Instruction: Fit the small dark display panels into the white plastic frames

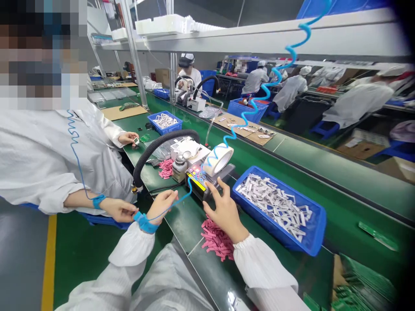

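Note:
My left hand (161, 205) is raised at the table's near edge, its fingers pinched together. Whether they grip anything is unclear; a thin blue cord (184, 198) runs past the fingertips. Around my left wrist is a blue wrist strap (146, 222), which a co-worker's hand (122, 211) touches from the left. My right hand (225, 211) has its fingers spread over the button panel (197, 176) of a tape dispenser, a fingertip at the panel's lower edge. A white tape roll (220, 159) sits on that dispenser. Pink strips (215, 242) lie in a pile below my right hand.
A blue bin (319, 233) of white frame-like pieces stands to the right. Behind the dispenser are a bottle (179, 169), more pink strips (166, 168) and a black hose (147, 155). Green circuit boards (363, 280) lie at lower right. A coiled blue cord (267, 88) hangs from above.

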`<action>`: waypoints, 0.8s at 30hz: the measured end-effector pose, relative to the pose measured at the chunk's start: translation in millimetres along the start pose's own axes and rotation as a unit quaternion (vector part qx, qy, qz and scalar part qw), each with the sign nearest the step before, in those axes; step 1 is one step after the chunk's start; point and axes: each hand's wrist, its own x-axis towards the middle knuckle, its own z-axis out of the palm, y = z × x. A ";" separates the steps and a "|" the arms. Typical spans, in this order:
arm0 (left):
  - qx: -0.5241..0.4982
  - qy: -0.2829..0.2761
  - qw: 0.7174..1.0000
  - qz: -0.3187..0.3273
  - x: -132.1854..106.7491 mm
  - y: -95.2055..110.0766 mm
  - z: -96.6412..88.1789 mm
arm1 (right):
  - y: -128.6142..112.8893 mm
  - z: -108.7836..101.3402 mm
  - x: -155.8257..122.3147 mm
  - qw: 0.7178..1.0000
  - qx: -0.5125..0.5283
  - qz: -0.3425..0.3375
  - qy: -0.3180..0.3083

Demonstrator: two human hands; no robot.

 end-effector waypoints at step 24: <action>-0.135 -0.034 0.987 -0.080 28.9 -1.1 48.4 | -0.3 -12.2 2.4 0.999 0.035 0.004 -0.022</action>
